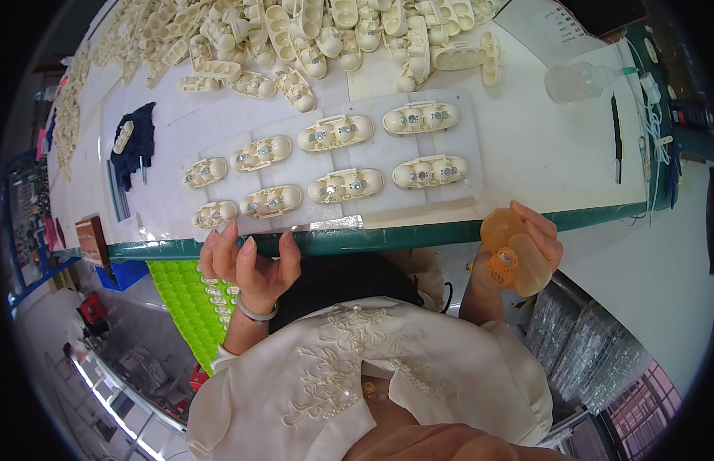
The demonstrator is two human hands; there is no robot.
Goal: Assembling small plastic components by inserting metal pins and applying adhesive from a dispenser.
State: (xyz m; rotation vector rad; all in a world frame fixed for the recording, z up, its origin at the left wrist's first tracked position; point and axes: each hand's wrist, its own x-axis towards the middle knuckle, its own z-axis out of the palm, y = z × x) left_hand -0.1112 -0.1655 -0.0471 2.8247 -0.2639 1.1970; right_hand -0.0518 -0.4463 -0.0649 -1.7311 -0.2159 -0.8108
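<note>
My right hand (pixel 543 237), at the table's front edge on the right, grips a translucent orange object (pixel 532 265) with rounded lobes and a darker orange, textured round part. Its kind is not clear. At the same edge to the left, my left hand (pixel 257 269) has its fingers apart and holds nothing. Just beyond those fingers lies a cream oval plastic piece (pixel 215 214), nearest of two rows of similar pieces. Each carries small round silvery parts, as on the cream piece (pixel 346 185) in the middle. They rest on a whitish board (pixel 473 146).
A heap of loose cream plastic parts (pixel 295 34) covers the far side. At right are a clear squeeze bottle (pixel 578 82), dark tweezers (pixel 618 138) and white cables (pixel 655 131). A dark blue cloth (pixel 135 146) lies left. Below the table stands a bright green tray (pixel 176 296).
</note>
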